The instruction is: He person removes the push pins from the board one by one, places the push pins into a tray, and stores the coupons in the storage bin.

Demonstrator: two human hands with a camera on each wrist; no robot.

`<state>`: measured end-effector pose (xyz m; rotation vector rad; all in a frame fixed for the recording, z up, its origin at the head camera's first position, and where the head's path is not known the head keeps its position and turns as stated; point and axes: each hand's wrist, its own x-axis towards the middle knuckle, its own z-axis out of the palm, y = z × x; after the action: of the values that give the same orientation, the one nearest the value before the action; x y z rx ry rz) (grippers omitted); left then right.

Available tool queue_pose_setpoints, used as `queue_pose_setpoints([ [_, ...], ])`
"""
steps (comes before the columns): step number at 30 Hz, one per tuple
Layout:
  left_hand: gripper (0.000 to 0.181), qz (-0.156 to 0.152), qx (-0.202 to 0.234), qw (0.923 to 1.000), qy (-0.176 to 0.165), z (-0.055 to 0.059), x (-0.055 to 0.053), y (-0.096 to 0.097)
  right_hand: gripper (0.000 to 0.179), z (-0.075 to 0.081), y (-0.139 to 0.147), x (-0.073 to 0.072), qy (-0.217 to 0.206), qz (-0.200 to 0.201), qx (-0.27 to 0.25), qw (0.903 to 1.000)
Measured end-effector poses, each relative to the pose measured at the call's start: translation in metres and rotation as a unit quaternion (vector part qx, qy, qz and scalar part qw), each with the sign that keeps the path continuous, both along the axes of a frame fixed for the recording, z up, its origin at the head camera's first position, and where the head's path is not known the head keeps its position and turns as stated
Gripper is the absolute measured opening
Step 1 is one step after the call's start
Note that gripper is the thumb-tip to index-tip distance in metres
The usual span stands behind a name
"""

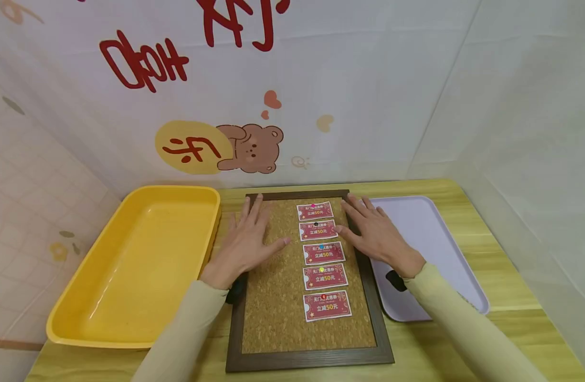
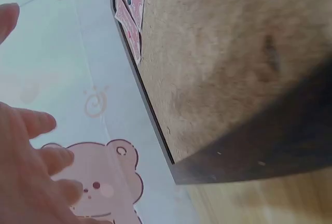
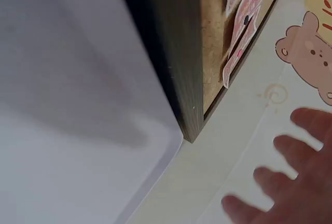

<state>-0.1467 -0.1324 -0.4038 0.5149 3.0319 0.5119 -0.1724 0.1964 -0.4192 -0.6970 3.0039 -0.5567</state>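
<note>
A cork board in a dark wooden frame lies on the table. Several red-and-white coupons are fixed to it in a column, each by a small coloured pushpin. Over the board's left edge is my left hand, palm down with fingers extended. My right hand spreads its fingers above the right edge, near the upper coupons. Both hold nothing; in the wrist views, the left fingers and right fingers look apart from the board. Some coupons stand slightly off the cork.
A yellow tray stands to the left of the board. To the right lies a pale lilac tray, partly under my right forearm. Behind the table rises a white wall covering printed with a bear and red characters.
</note>
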Motion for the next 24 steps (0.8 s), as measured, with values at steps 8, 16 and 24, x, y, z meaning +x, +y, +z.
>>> queue_pose_setpoints([
  [8, 0.086, -0.067, 0.066, 0.9954, -0.016, 0.005, -0.03, 0.015, 0.061, 0.006, -0.012, -0.024, -0.025, 0.064, -0.053, 0.9963],
  [16, 0.068, -0.095, 0.107, 0.9889, -0.042, -0.003, -0.058, 0.026, 0.051, 0.009, -0.024, -0.048, -0.056, 0.065, -0.058, 0.9946],
  [24, 0.051, -0.068, 0.143, 0.9843, -0.076, -0.007, -0.078, 0.034, 0.037, 0.007, -0.029, -0.075, -0.093, 0.058, -0.102, 0.9888],
])
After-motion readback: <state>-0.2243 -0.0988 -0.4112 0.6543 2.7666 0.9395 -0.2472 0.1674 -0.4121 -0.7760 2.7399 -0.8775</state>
